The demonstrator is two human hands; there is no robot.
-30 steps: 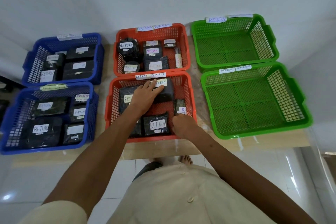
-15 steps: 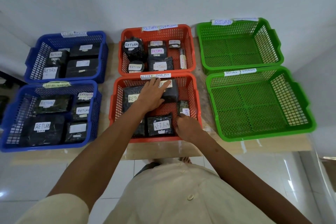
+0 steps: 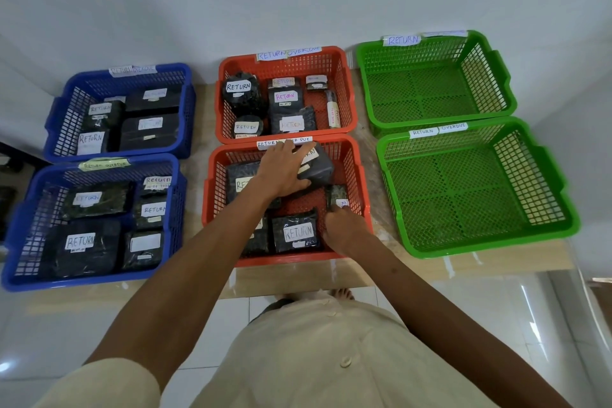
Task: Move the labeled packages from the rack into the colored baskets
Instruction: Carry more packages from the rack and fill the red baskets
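- Black plastic-wrapped package [image 3: 319,167] in near red mesh basket [image 3: 215,202]: white label mostly hidden under left hand [image 3: 284,172].
- Small dark packet [image 3: 335,193]: label part-covered by right hand [image 3: 346,230]; grip indeterminate.
- Small writing beneath labels: illegible.

Both our arms bare, reaching forward and down. Our left arm [image 3: 185,278] nearly straight, angling in toward centre; left hand [image 3: 284,172] palm down, fingers spread and almost straight, thumb splayed right. Our right arm [image 3: 440,305] reaching less far; right hand [image 3: 344,229] nearer body, back up, fingers curled downward, tips hidden from us; whether they pinch anything, we cannot tell.
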